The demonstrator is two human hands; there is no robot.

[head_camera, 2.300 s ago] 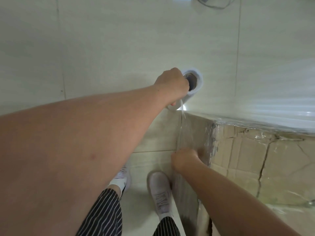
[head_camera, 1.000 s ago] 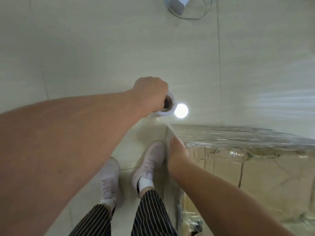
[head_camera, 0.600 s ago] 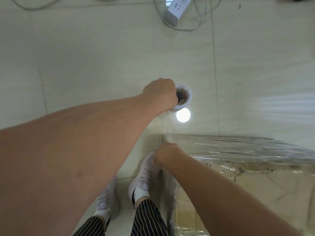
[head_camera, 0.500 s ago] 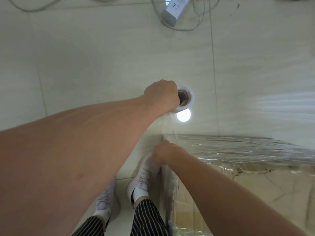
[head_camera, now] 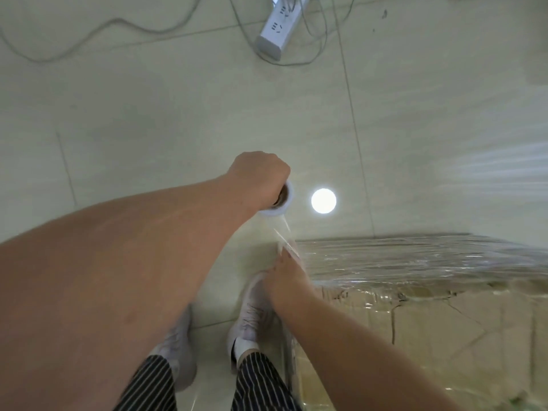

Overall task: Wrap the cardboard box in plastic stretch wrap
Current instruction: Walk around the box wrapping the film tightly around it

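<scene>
While drawing film [head_camera: 282,229] off the stretch wrap roll [head_camera: 284,203], grips the roll's upper end with left hand [head_camera: 261,179], fingers curled round it; holds roll upright, out past the box corner, to stretch a taut sheet across. Pins that sheet at the corner with right hand [head_camera: 286,277]; cannot tell if pinching or only pressing with those fingers. Has cardboard box [head_camera: 444,327] standing on tiled floor [head_camera: 178,114], lower right, just beside white shoes [head_camera: 252,315]. Shows glossy, wrinkled clear layers banding the upper part; matte brown creased board underneath. Leaves white power strip [head_camera: 274,34] well apart.
</scene>
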